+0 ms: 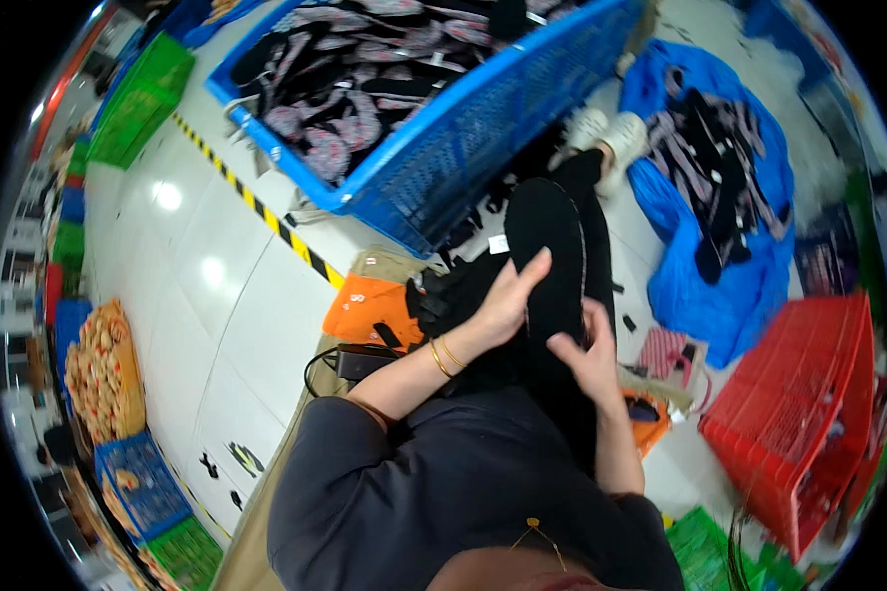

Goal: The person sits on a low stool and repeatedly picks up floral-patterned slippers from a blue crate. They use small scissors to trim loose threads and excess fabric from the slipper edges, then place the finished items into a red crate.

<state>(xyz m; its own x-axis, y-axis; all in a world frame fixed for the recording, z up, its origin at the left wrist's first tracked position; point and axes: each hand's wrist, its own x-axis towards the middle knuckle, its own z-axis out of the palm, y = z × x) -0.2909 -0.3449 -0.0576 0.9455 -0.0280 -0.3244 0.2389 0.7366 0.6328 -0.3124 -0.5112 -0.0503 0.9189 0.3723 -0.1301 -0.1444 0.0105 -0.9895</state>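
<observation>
A black garment (552, 266) lies over my lap, stretched toward my white shoes (611, 138). My left hand (511, 300) rests flat on its left side, fingers pointing up along the cloth, gold bangles on the wrist. My right hand (589, 357) presses on the black cloth lower down at its right side, fingers bent; whether it pinches the fabric I cannot tell. A small white tag (499, 243) shows at the garment's left edge.
A large blue crate (463, 148) full of dark patterned clothes stands ahead. A blue sheet (719, 286) with more clothes lies to the right, a red crate (798, 404) beside it. An orange bag (370, 305) and a black charger (360, 362) sit at my left.
</observation>
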